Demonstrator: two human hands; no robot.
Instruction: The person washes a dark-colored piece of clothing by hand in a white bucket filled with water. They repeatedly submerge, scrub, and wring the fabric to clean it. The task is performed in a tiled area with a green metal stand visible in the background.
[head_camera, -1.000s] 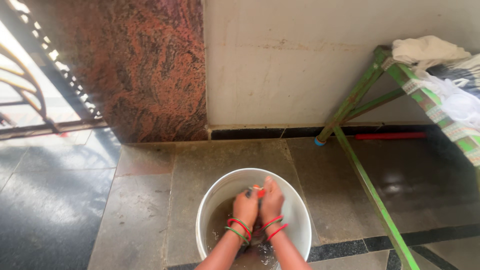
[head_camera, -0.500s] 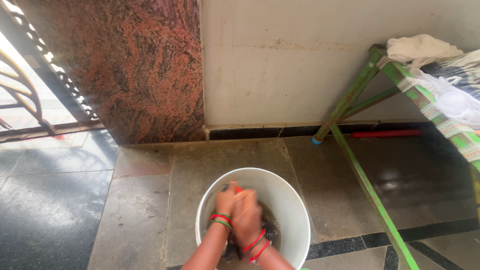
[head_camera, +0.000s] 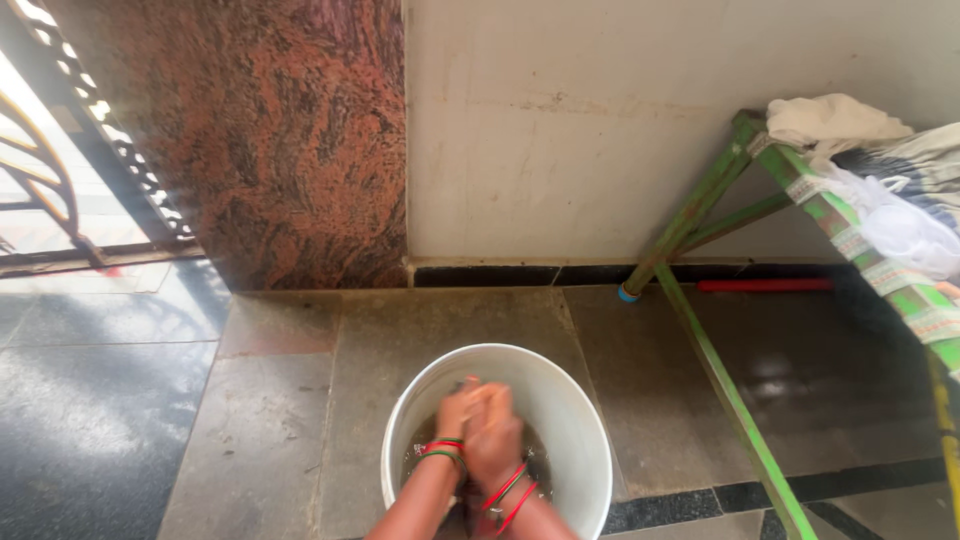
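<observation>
The round white plastic bucket (head_camera: 560, 420) sits on the grey stone floor (head_camera: 270, 440) near you, and inside it your left hand (head_camera: 458, 410) and right hand (head_camera: 495, 440) are clenched together, blurred, fingers closed on something I cannot make out, so washing looks midway, with water in the bucket.

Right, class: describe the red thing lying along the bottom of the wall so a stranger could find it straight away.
Start at the pale plastered wall and drop to its dark skirting strip. To the right of the slanted green metal frame leg with the blue foot, a thin straight red rod lies flat on the floor along that strip. It is the only red thing against the wall; the red bangles sit far off, over the white bucket.
</observation>
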